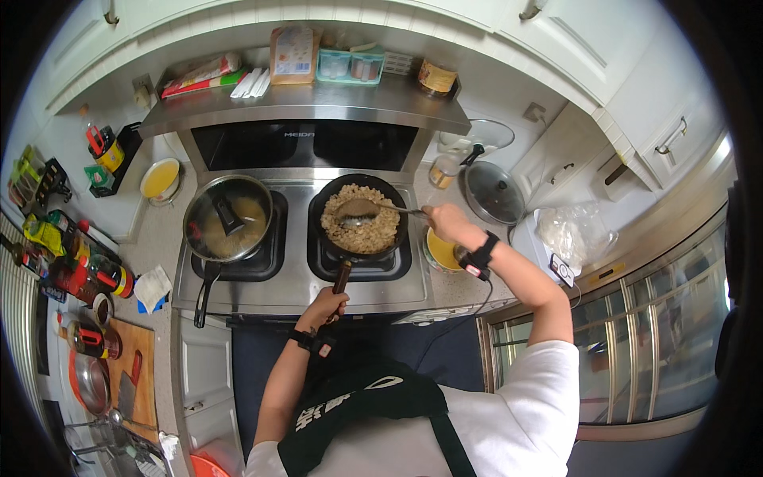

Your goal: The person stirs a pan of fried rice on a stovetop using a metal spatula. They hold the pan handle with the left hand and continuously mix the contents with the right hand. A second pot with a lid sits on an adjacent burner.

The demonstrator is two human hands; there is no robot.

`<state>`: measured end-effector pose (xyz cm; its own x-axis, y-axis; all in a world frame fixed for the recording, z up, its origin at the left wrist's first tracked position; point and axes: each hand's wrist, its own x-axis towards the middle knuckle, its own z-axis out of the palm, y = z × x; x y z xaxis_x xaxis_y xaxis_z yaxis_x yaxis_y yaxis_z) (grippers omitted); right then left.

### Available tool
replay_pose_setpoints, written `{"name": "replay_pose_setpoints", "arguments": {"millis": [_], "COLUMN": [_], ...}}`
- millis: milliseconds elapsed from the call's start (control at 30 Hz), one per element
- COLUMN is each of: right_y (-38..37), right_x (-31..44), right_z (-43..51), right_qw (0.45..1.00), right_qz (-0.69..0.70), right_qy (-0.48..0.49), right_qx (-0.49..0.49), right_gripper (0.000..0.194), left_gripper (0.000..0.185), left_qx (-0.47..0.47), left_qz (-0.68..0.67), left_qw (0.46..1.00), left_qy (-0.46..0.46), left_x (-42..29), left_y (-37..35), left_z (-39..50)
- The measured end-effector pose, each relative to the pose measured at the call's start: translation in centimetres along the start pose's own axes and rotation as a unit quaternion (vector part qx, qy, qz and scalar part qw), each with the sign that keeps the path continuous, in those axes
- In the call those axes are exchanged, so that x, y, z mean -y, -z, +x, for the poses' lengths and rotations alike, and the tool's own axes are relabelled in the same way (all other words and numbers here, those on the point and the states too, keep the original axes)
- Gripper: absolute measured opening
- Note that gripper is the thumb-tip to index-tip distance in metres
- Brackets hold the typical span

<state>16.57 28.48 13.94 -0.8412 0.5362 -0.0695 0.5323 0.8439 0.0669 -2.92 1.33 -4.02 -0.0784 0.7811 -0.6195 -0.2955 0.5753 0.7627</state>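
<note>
My left hand is closed around the brown handle of a dark wok on the right burner. Light-brown crumbly food fills the wok's bottom. In my right hand is the handle of a metal cooking spatula, which reaches in from the right. Its head rests on or in the food; some bits cling to it. Just under my right wrist, a bowl of yellow liquid stands on the counter, partly hidden by the hand and wrist strap.
On the left burner sits a frying pan under a glass lid, its handle jutting forward. A lidded pan is at back right. Sauce bottles crowd the left counter, near a cleaver on a wooden board. A steel shelf overhangs the back.
</note>
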Motion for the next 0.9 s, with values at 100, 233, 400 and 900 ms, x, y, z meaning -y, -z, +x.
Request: {"name": "replay_pose_setpoints", "arguments": {"millis": [100, 233, 400, 900], "right_y": [2.2, 3.9, 1.4, -3.2], "right_x": [-0.1, 0.4, 2.1, 2.6], "right_z": [-3.0, -5.6, -5.0, -0.2], "right_qw": [0.999, 0.998, 0.998, 0.997], "right_qz": [0.016, -0.001, -0.027, 0.004], "right_qy": [0.032, 0.042, 0.046, -0.035], "right_qx": [0.018, 0.039, 0.039, -0.067], "right_gripper": [0.023, 0.027, 0.032, 0.04], "left_gripper": [0.017, 0.017, 0.016, 0.016], "left_qx": [0.002, 0.0, -0.001, 0.002], "left_qz": [-0.017, -0.013, -0.017, -0.018], "left_qw": [1.0, 1.0, 1.0, 1.0], "left_qy": [0.001, -0.005, -0.004, -0.004], "left_x": [0.0, -0.4, -0.7, -0.5], "left_y": [0.0, 0.0, -0.2, 0.1], "left_z": [-0.2, -0.6, -0.8, -0.5]}}
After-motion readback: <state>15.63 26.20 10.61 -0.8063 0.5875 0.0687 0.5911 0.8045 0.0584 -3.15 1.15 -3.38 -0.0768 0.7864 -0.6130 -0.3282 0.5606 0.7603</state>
